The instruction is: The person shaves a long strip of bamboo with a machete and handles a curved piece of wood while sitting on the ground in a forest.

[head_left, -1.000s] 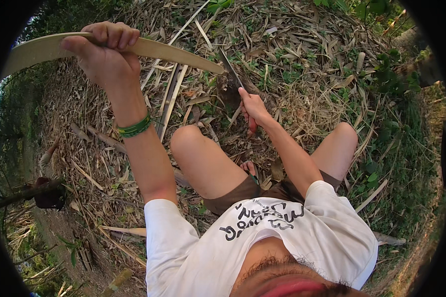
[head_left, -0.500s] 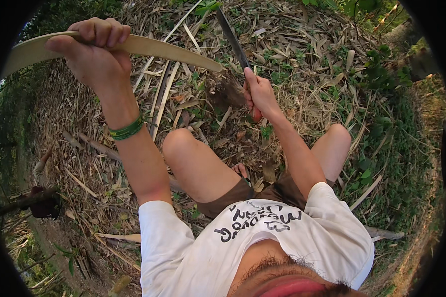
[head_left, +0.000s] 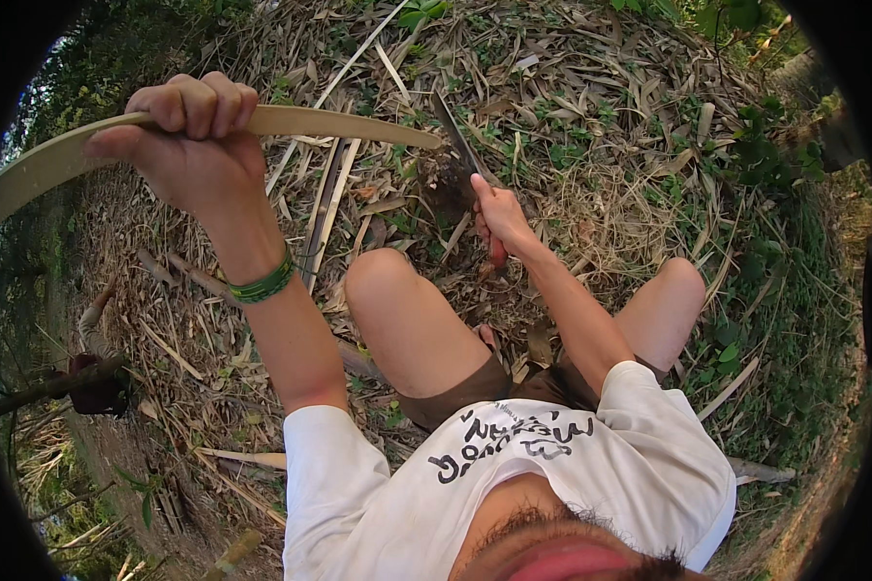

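Observation:
A long, pale, flat strip that looks like split bamboo (head_left: 329, 123) is gripped in my left hand (head_left: 199, 121), with the fingers wrapped over its upper edge and the thumb along its near side. One end runs out past the left rim of the picture. Its tapered other end is at the top of a short, dark wooden stump (head_left: 444, 184). My right hand (head_left: 502, 215) is closed round the red handle (head_left: 498, 254) of a machete (head_left: 458, 136). The dark blade lies across the stump's top, close by the strip's end; whether they touch, I cannot tell.
Dry leaves and low green plants cover the ground (head_left: 591, 145). Long split strips (head_left: 327, 213) lie beyond my left knee (head_left: 388, 276), and my right knee (head_left: 683, 281) is bent on the other side. A dark object (head_left: 92, 382) hangs by a branch at far left.
The machete blade has come down and nearer, from pointing up past the stump to lying beside the strip's end. My left hand keeps its hold, and the whole view has shifted slightly.

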`<control>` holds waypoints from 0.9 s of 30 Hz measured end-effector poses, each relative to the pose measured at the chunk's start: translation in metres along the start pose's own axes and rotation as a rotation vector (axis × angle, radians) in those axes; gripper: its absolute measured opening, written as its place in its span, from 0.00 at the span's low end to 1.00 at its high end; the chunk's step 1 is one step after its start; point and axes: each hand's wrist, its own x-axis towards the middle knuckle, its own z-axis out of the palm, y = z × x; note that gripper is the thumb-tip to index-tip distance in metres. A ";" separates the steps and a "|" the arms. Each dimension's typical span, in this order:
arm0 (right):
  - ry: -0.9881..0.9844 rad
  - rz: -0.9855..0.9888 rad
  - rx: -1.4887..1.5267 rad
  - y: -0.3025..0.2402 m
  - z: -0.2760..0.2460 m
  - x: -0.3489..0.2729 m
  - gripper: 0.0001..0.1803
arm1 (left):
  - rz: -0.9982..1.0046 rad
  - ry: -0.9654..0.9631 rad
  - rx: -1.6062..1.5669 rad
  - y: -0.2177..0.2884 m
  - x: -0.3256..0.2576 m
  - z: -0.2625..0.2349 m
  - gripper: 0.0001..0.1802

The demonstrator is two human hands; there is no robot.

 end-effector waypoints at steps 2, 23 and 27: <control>-0.037 -0.043 0.133 -0.038 -0.002 -0.023 0.31 | -0.004 0.053 0.034 0.002 -0.006 -0.007 0.40; -0.041 -0.179 0.237 -0.065 0.015 -0.035 0.28 | -0.050 -0.040 -0.084 0.028 -0.009 -0.049 0.43; 0.052 -0.174 0.211 -0.033 0.006 -0.050 0.24 | 0.051 -0.124 -0.165 0.030 -0.077 -0.047 0.46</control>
